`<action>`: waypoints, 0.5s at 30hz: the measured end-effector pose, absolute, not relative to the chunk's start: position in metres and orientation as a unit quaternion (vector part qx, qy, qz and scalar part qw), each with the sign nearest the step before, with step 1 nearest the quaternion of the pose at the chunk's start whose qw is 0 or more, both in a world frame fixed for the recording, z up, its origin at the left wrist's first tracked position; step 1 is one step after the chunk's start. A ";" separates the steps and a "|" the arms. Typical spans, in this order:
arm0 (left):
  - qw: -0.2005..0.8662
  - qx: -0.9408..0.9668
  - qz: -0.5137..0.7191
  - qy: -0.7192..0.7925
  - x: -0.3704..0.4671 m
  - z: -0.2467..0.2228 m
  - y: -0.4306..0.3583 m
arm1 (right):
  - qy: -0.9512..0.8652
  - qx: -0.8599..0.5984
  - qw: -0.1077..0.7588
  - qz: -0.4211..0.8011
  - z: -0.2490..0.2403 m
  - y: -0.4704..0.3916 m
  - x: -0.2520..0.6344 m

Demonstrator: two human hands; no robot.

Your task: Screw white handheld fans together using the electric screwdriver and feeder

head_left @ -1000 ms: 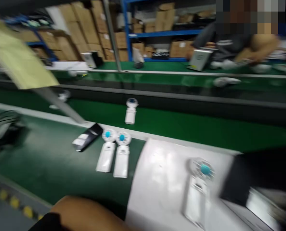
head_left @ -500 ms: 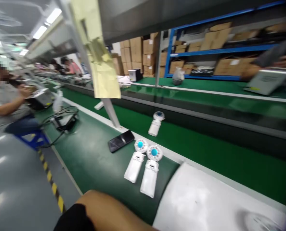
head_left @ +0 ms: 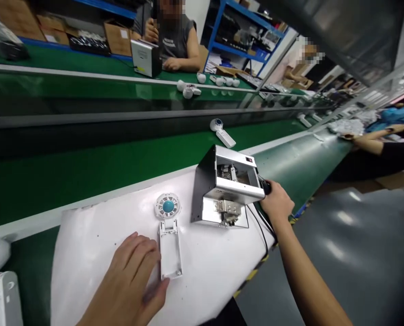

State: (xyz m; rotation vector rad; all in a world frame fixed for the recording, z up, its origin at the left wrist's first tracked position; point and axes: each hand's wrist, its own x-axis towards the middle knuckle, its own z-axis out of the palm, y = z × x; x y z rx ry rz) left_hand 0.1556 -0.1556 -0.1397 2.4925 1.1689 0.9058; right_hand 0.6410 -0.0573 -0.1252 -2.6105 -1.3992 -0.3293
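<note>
On a white sheet [head_left: 86, 244] lies a white fan-shaped part [head_left: 170, 253] with a turquoise centre, its round head pointing away from me. My left hand [head_left: 134, 271] is at the left side of its hollow handle, thumb apart from the fingers and near the handle's lower end. A silver and black machine [head_left: 238, 181] with an open top window and metal bracket stands to the right. Beside its right side, my right hand [head_left: 277, 203] is closed around a black handle [head_left: 265, 186], mostly hidden by the fingers. Black cables run down below that hand.
Another white fan part [head_left: 224, 133] lies on the green belt [head_left: 127, 167] beyond. White parts [head_left: 1, 290] are at the left edge. Across the line, a person [head_left: 175, 40] sits beside a similar machine [head_left: 146, 56]. Another person's arm [head_left: 372, 144] reaches in at the right.
The view has swung right, from the phone and paired fan parts to the white sheet and machine. Both my hands are now visible, the right closed on a black handle.
</note>
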 end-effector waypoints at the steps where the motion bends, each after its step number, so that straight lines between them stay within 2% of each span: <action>1: 0.112 0.861 0.307 0.390 0.155 -0.138 -0.157 | -0.469 -0.872 0.081 -0.111 -0.127 -0.055 0.640; 11: 0.094 0.903 0.281 0.310 0.161 -0.145 -0.159 | -0.489 -0.859 0.092 -0.115 -0.132 -0.057 0.644; 15: 0.084 0.918 0.266 0.283 0.158 -0.149 -0.162 | -0.505 -0.844 0.127 -0.129 -0.103 -0.068 0.648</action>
